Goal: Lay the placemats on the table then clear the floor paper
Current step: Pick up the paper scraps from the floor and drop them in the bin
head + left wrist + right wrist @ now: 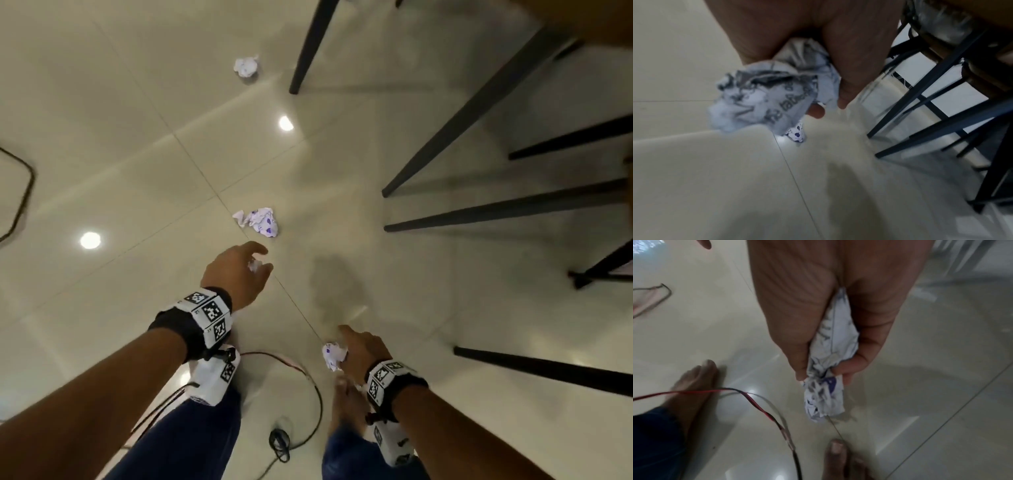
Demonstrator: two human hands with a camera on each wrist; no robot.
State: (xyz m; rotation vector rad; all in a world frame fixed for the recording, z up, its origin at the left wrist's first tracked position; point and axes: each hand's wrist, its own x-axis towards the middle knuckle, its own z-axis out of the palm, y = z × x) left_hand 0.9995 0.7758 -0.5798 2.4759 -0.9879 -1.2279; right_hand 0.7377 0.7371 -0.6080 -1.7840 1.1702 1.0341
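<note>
My left hand [255, 265] [824, 91] grips a crumpled white paper ball with dark print [764, 99] [254, 265] above the floor. My right hand [346, 349] [828, 369] holds a second crumpled paper with purple marks [333, 355] [824, 395], lower and nearer my body. On the floor, just beyond the left hand, lies a crumpled paper with purple spots [258, 221] [796, 134]. Another paper ball [246, 65] lies farther away near a black leg. No placemats are in view.
Glossy beige floor tiles [137, 154] reflect ceiling lights. Black table and chair legs [455, 120] slant across the right side. A red and black cable [308, 383] [764, 412] loops by my bare feet [692, 382]. A dark wire frame [24, 195] sits at the left edge.
</note>
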